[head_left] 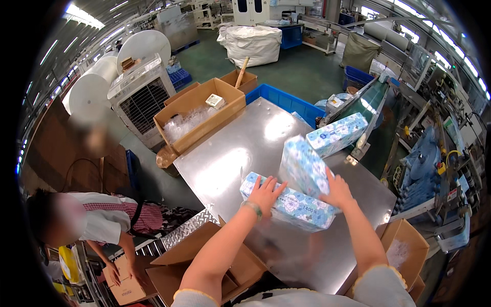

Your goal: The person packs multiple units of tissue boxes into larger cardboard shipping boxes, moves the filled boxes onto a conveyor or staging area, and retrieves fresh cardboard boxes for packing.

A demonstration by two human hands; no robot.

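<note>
Pale-blue packs printed with flowers fill the head view's centre above a steel table (pixel 220 158). The near pack (pixel 302 211), long and boxy with white and lilac blooms, lies slantwise on the table; the left hand (pixel 263 198) rests on it, fingers spread across its top. Just beyond, the tilted pack (pixel 303 162) leans at a steep angle, its right end grasped by the fingers of the right hand (pixel 338 193). The far pack (pixel 337 134) lies behind, near a green belt (pixel 372 100).

Motion smears the tilted pack, most of all at its upper left; whether its lower edge touches the near pack cannot be made out. Both forearms run off below. At left, a co-worker (pixel 105 215), head blurred, has both hands on a carton (pixel 125 281).

Dark figures mark the near pack's side, a small dark-blue emblem the far pack; any print on the tilted pack is lost to blur.
</note>
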